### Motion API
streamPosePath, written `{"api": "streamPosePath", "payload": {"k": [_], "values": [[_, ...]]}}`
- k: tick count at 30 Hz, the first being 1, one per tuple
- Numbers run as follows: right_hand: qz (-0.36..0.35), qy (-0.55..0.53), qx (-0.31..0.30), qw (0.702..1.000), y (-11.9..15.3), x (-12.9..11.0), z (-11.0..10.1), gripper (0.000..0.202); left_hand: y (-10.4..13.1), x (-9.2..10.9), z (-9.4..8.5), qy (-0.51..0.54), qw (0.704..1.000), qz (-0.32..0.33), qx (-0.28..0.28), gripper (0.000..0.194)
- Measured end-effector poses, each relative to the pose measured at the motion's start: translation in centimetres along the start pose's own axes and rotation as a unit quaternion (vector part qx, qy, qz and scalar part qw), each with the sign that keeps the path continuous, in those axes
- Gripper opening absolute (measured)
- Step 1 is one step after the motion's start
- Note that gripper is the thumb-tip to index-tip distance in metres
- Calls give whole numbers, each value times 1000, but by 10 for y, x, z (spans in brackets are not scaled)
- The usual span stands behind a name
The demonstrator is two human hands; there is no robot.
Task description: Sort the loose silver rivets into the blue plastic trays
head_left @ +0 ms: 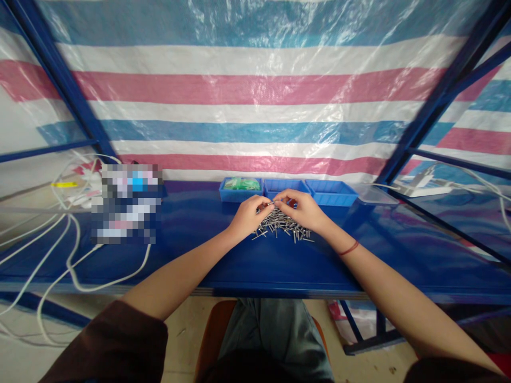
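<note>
A heap of thin silvery metal pins, which look like blind rivets, lies on the blue table. Just above its back edge, my left hand pinches the end of one small metal pin between thumb and forefinger. From the other side, my right hand has its thumb and fingertips closed at the same pin, the two hands almost meeting. The pin's exact shape is too small to make out. Behind the hands stand a blue bin with green plastic-wrapped contents and a middle bin, partly hidden by my right hand.
A third blue bin stands at the right of the row, beside a clear plastic lid. White cables trail over the left of the table. A power strip lies far right; a striped sheet hangs behind.
</note>
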State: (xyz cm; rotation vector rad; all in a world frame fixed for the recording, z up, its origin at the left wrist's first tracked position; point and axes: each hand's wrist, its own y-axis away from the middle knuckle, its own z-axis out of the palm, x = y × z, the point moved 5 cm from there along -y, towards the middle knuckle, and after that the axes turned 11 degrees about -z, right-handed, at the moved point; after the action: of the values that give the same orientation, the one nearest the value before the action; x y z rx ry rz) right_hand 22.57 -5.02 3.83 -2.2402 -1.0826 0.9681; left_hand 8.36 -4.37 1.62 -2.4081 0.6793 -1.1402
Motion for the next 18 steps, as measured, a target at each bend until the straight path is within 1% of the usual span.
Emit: {"api": "streamPosePath", "payload": {"k": [5, 7, 9, 12, 14, 15, 16, 18], "values": [[-46, 64, -51, 996, 1, 0, -1, 22, 0, 0, -1, 17, 1000, 6, 19, 12], [-39, 100, -40, 993, 0, 7, -4, 23, 0, 0, 0, 22, 1000, -3, 17, 12], [-17, 154, -1, 988, -1, 19, -10, 23, 0, -1, 1, 23, 1000, -11, 14, 15], [32, 242, 57, 968, -4, 42, -22, 24, 0, -2, 2, 17, 1000, -11, 7, 17], [69, 294, 86, 950, -7, 53, -34, 24, 1, -3, 2, 13, 1000, -8, 2, 17], [83, 307, 108, 942, -7, 55, -42, 26, 1, -3, 3, 11, 1000, -8, 1, 17], [89, 306, 136, 938, -7, 54, -52, 29, 1, -3, 3, 7, 1000, -9, 1, 17], [66, 244, 183, 950, -6, 45, -70, 34, 1, -2, 3, 0, 1000, -13, -1, 17]]}}
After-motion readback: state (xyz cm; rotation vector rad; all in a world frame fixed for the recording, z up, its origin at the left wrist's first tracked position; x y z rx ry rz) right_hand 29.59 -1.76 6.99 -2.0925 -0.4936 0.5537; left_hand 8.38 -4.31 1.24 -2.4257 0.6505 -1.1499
